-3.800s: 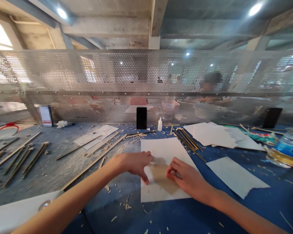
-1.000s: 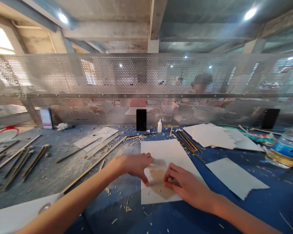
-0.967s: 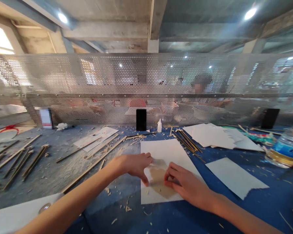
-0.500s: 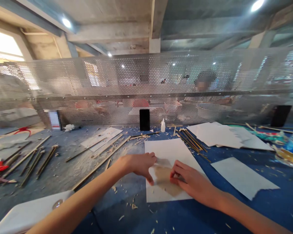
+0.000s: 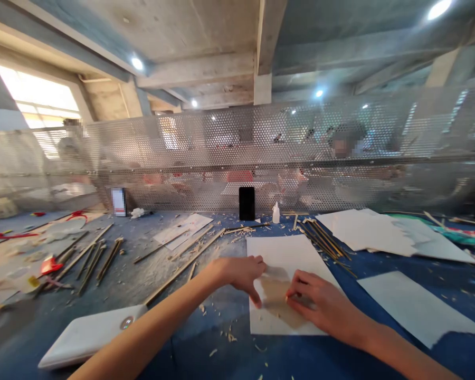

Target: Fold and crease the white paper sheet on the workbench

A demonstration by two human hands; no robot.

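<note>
A white sheet of paper (image 5: 279, 248) lies on the blue table, with a brown patch (image 5: 275, 295) on its middle. My left hand (image 5: 245, 277) rests at the sheet's left side, thumb and fingers apart, holding nothing. Over the right part of the brown patch, my right hand (image 5: 314, 298) has its thumb and fingertips pinched together. Whatever is between those fingertips is too small to make out.
Thin sticks (image 5: 326, 240) and a white bottle (image 5: 276, 212) stand or lie behind the sheet, near a black phone (image 5: 246, 203). Stacked papers (image 5: 364, 229) and a torn sheet (image 5: 415, 306) are at right. A white device (image 5: 91, 332) lies front left.
The view has shifted, so the table and both hands appear further right and slightly lower. Both hands keep nearly the same pose over the sheet.
</note>
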